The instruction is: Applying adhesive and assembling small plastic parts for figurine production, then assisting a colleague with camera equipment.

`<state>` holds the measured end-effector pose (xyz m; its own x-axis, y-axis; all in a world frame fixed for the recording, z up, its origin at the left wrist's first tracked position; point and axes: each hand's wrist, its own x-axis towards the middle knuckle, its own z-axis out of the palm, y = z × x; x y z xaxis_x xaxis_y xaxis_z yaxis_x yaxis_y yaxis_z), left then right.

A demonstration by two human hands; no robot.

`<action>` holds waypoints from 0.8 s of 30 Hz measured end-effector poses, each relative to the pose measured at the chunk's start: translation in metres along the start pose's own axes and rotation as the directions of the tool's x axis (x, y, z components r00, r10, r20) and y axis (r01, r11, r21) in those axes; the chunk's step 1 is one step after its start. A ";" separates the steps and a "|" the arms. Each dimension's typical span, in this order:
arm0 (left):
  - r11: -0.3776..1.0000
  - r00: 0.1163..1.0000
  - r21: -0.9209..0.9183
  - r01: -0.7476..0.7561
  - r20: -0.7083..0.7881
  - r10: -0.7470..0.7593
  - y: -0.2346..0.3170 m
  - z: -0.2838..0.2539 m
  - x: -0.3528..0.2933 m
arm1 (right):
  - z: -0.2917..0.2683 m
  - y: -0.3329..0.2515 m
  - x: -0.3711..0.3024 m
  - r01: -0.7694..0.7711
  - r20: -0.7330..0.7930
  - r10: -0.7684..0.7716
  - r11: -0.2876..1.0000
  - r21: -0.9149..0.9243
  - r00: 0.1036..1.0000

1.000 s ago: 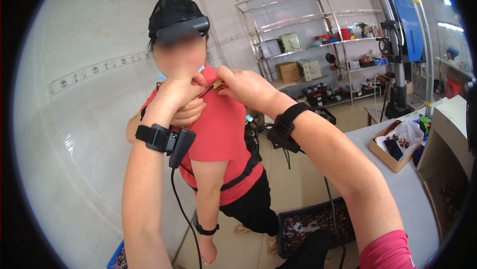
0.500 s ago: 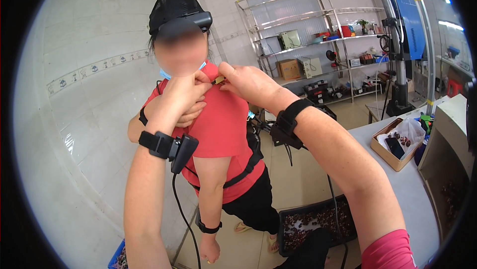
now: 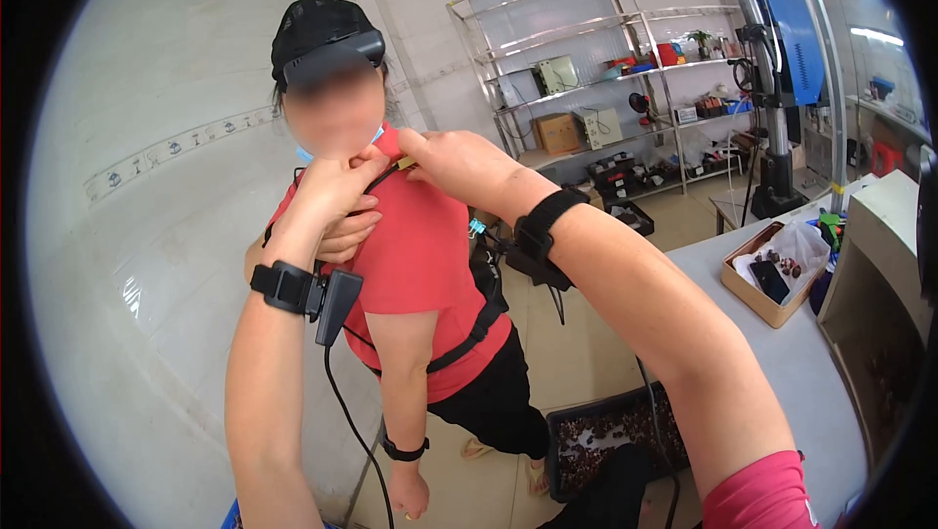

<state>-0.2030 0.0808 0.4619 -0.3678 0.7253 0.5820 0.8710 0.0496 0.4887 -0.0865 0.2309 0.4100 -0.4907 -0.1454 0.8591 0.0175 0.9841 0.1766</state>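
Observation:
A person in a red T-shirt [image 3: 420,255] and black cap [image 3: 318,36] stands facing me. Beside the shirt's collar, my left hand [image 3: 335,177] pinches a black cable [image 3: 383,181], thumb and finger together. My right hand [image 3: 459,160] closes on a small gold-coloured clip [image 3: 406,164] at the shoulder, where the cable runs. The clip's far side is hidden by my fingers. Below my left hand, fingers [image 3: 349,233] that look to be the person's rest on the chest. The person's other arm [image 3: 403,363] hangs down, with a black band [image 3: 404,451] at its wrist.
Black strapped devices [image 3: 313,299] sit on my wrists, with cables trailing down. At right is a grey table [image 3: 772,382] with a tan box [image 3: 772,304]. A black tray [image 3: 596,441] of small brown pieces lies on the floor. Metal shelves [image 3: 576,89] stand behind.
The view has shifted, so the person and my hands sit slightly further left. More of the black cable shows between my hands. Both hands keep their grip.

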 end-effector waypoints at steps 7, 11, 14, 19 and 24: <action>0.990 0.988 0.129 -0.048 0.155 0.028 0.022 0.010 -0.011 | 0.002 0.002 0.005 -0.042 -0.001 0.042 0.997 -0.060 0.999; 0.985 0.979 0.052 -0.167 -0.109 0.172 -0.010 0.006 -0.009 | 0.003 -0.001 0.005 -0.049 0.035 0.049 0.999 -0.001 0.998; 0.924 0.962 0.325 -0.203 -0.111 0.250 -0.016 0.000 -0.002 | 0.002 -0.003 0.003 -0.035 0.035 0.036 0.999 -0.020 0.999; 0.977 0.995 0.192 -0.089 -0.034 0.097 -0.007 0.000 -0.005 | 0.009 0.003 0.005 -0.034 0.018 0.034 0.999 -0.022 0.999; 0.990 0.990 0.012 -0.142 0.005 0.142 -0.021 0.002 0.003 | 0.006 0.004 0.005 -0.010 -0.017 0.009 0.998 -0.060 1.000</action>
<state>-0.2213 0.0835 0.4521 -0.2390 0.7287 0.6418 0.9183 -0.0453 0.3934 -0.0939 0.2352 0.4119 -0.4760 -0.1387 0.8685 0.0745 0.9776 0.1970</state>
